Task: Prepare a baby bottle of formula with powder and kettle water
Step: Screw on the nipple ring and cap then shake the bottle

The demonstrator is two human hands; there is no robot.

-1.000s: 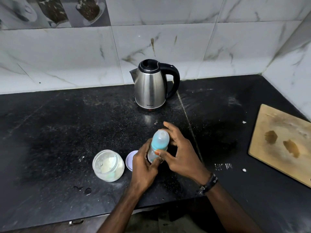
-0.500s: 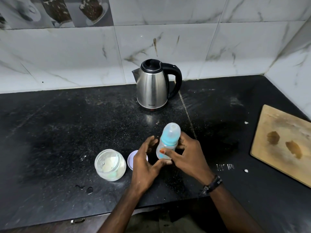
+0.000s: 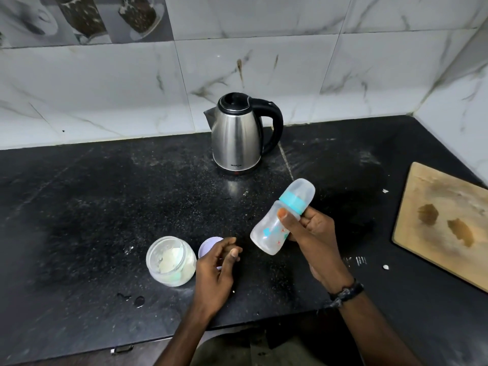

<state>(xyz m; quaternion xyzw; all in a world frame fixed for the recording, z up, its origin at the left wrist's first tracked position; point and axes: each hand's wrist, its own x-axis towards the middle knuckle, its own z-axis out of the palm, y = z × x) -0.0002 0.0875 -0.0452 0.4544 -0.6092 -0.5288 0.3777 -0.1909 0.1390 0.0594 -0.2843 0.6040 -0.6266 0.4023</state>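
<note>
Head view: my right hand point(image 3: 311, 233) grips the baby bottle point(image 3: 280, 220) tilted above the counter, just right of my left hand point(image 3: 219, 265), whose fingers hang loosely curled and hold nothing. The bottle looks empty, so I judge it light, rigid and smooth, best held round its mid-body below the teal collar point(image 3: 291, 203).

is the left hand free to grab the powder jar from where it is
Probably yes: the left hand holds nothing and hovers just right of the open jar, with nothing between them.
</note>
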